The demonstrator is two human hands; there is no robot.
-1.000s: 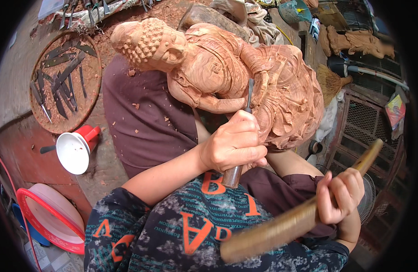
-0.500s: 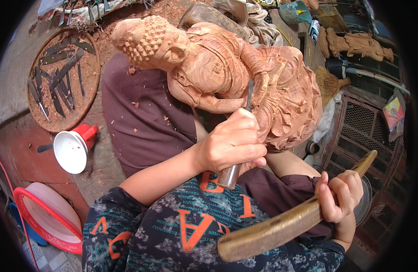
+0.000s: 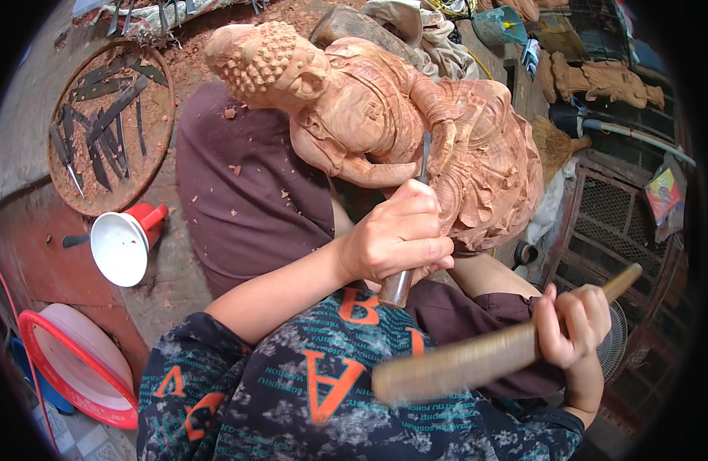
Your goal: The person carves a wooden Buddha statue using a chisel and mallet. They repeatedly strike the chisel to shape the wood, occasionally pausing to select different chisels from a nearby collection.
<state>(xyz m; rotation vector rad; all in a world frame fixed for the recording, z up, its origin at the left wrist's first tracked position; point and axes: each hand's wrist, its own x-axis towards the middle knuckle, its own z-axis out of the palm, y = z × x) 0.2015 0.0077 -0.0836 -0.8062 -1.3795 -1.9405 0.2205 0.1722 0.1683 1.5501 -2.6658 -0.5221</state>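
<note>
- The wooden statue (image 3: 415, 131) lies tilted across the person's lap on a maroon cloth (image 3: 246, 184), head toward the upper left.
- The left hand (image 3: 396, 238) is closed tight around a chisel (image 3: 404, 269), its blade set against the statue's carved folds.
- The right hand (image 3: 573, 319) grips a wooden mallet (image 3: 477, 357), raised clear of the chisel.
- This looks like the carving step; the next blow needs the mallet square on the chisel's butt.
</note>
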